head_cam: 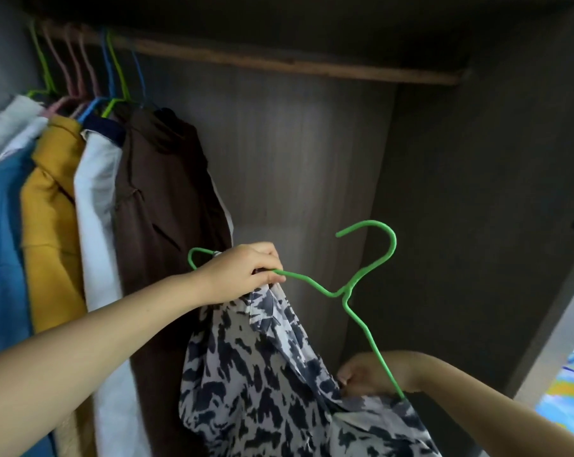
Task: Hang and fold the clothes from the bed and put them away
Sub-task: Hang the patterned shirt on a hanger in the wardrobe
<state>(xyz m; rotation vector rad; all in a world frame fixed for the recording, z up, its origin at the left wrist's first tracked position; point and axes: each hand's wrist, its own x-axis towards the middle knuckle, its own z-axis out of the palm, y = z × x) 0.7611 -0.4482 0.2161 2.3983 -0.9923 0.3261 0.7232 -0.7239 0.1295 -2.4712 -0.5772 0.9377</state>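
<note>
A green wire hanger is held tilted inside an open wardrobe, hook pointing up and to the left. A white garment with dark navy blotches hangs from it and droops down. My left hand is shut on the hanger's left shoulder together with the garment's fabric. Lower right, my right hand grips the garment near the hanger's right arm, fingers partly hidden in the cloth.
A wooden rail crosses the wardrobe top. Several clothes hang at its left on coloured hangers: a brown one, a white one, a mustard one, a blue one. The rail's right part is bare. A colourful cloth shows at the right edge.
</note>
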